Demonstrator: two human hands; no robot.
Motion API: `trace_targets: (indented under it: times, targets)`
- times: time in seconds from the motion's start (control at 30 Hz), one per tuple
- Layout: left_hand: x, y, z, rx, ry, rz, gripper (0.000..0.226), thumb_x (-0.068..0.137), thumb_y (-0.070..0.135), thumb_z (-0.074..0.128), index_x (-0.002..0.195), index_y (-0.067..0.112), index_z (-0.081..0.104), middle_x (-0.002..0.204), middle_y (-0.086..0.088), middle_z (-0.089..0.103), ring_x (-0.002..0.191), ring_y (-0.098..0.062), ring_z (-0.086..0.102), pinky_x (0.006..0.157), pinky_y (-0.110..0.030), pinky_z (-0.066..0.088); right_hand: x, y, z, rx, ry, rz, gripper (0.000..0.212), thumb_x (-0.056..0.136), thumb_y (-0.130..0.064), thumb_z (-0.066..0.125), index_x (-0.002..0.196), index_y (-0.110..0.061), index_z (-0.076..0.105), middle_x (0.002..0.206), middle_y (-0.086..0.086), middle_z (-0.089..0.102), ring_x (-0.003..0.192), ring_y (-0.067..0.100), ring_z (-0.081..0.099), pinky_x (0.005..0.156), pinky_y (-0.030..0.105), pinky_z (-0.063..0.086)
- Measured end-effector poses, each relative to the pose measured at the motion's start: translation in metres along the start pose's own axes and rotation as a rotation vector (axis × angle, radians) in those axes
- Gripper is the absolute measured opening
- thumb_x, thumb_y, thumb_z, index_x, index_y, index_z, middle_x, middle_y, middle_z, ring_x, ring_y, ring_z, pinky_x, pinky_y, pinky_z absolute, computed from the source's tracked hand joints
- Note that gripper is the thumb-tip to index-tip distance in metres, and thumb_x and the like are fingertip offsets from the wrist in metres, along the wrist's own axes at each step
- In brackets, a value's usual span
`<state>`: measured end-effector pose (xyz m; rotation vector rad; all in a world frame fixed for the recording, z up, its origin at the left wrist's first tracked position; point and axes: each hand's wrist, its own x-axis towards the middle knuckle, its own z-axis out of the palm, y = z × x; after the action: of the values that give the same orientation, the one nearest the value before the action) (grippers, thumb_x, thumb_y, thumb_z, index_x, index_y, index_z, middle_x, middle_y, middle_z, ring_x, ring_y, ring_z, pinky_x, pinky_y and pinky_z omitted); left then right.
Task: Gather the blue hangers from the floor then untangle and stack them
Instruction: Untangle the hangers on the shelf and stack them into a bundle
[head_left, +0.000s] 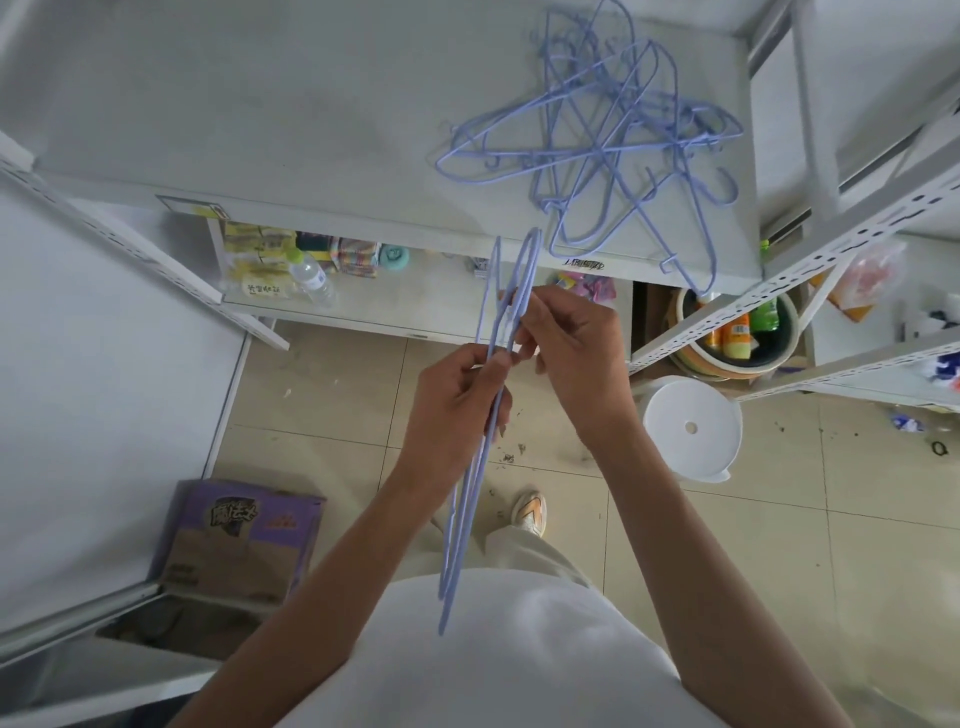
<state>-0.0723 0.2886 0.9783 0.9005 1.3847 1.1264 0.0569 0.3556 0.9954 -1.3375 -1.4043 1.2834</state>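
Note:
A tangled heap of blue wire hangers (602, 140) lies on the white shelf top (311, 119) at the upper right, some hanging over its front edge. In front of my chest I hold a few blue hangers (470, 499) edge-on, their hooks pointing up toward the shelf. My left hand (452, 410) grips them around the middle. My right hand (576, 353) pinches the same hangers near the necks, just above and right of the left hand.
White metal racks stand at left (104, 312) and right (831, 270). A lower shelf holds a water bottle (311, 278) and packets. A white stool (691, 428), a basin of bottles (737, 332) and a purple cardboard box (239, 540) sit on the tiled floor.

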Motion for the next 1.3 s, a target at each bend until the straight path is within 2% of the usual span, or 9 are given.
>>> trace_targets:
  times: [0.27,0.4,0.5,0.67,0.77,0.9,1.07,1.2,1.3]
  targets:
    - [0.013,-0.011,-0.014,-0.084,-0.123,-0.132,0.028,0.108,0.022,0.047,0.097,0.011,0.070,0.059,-0.003,0.063,0.048,-0.018,0.056,0.053,-0.030,0.050,-0.045,0.020,0.008,0.029,0.149,0.264,0.029,0.099,-0.047,0.060,0.092,-0.020,0.067,0.071,-0.003,0.068,0.069,0.016,0.071,0.051,0.031,0.052]
    - [0.014,-0.007,-0.009,-0.063,-0.127,-0.099,0.026,0.109,0.025,0.044,0.106,0.005,0.060,0.082,-0.007,0.079,0.074,-0.021,0.074,0.067,-0.034,0.058,-0.078,0.016,0.014,0.223,-0.183,0.565,0.051,0.103,-0.066,0.040,0.111,-0.030,0.075,0.084,0.006,0.074,0.072,0.026,0.075,0.058,0.035,0.058]
    - [0.020,-0.002,-0.008,-0.003,-0.157,-0.033,0.027,0.110,0.026,0.040,0.110,0.001,0.051,0.094,-0.007,0.081,0.090,-0.025,0.076,0.084,-0.044,0.057,-0.083,0.010,0.014,0.310,-0.244,0.636,0.056,0.108,-0.059,0.038,0.109,-0.012,0.068,0.085,0.016,0.078,0.072,0.033,0.076,0.063,0.033,0.061]
    - [0.022,0.008,-0.004,-0.047,-0.164,-0.034,0.023,0.108,0.033,0.044,0.110,0.011,0.048,0.098,-0.006,0.081,0.091,-0.024,0.076,0.056,-0.020,0.052,-0.080,-0.001,0.018,0.280,-0.213,0.526,0.042,0.112,-0.042,0.042,0.095,-0.010,0.064,0.062,-0.003,0.050,0.049,0.015,0.047,0.047,0.027,0.047]
    - [0.022,0.010,-0.006,-0.034,-0.179,-0.007,0.026,0.107,0.032,0.046,0.112,0.008,0.053,0.098,-0.006,0.081,0.090,-0.024,0.077,0.068,-0.026,0.058,-0.079,-0.008,0.016,0.271,-0.194,0.491,0.043,0.114,-0.037,0.035,0.080,-0.017,0.052,0.054,-0.010,0.034,0.041,0.008,0.027,0.039,0.017,0.025]
    - [0.028,0.029,-0.034,0.187,-0.161,0.102,0.030,0.107,0.035,0.047,0.106,0.010,0.064,0.096,0.000,0.081,0.085,-0.019,0.078,0.071,-0.035,0.059,-0.072,-0.008,-0.006,0.220,-0.239,0.441,0.045,0.115,-0.031,0.035,0.071,-0.019,0.039,0.054,-0.010,0.029,0.040,0.007,0.019,0.039,0.013,0.016]
    - [0.054,0.068,-0.079,0.728,0.156,0.567,0.022,0.097,0.041,0.059,0.109,0.022,0.063,0.108,0.011,0.072,0.102,-0.010,0.068,0.084,-0.046,0.055,-0.043,-0.013,-0.065,0.157,-0.514,0.425,0.041,0.114,-0.036,0.038,0.076,-0.021,0.037,0.063,-0.003,0.023,0.047,0.007,0.016,0.043,0.015,0.010]
    - [0.076,0.091,-0.084,1.425,-0.042,0.745,0.071,0.083,0.078,0.050,0.131,0.026,0.057,0.137,0.004,0.058,0.141,-0.026,0.042,0.115,-0.057,0.028,-0.006,-0.035,-0.116,0.008,-0.694,0.353,0.044,0.107,-0.047,0.050,0.071,-0.023,0.043,0.063,-0.002,0.021,0.049,0.010,0.014,0.044,0.019,0.007]
    - [0.082,0.102,-0.077,1.319,-0.306,0.455,0.067,0.073,0.096,0.038,0.092,0.035,0.059,0.086,0.017,0.067,0.094,-0.008,0.067,0.104,-0.047,0.042,0.027,-0.059,-0.141,-0.214,-0.714,0.222,0.047,0.099,-0.057,0.055,0.072,-0.018,0.054,0.059,-0.005,0.030,0.049,0.013,0.019,0.042,0.020,0.016]
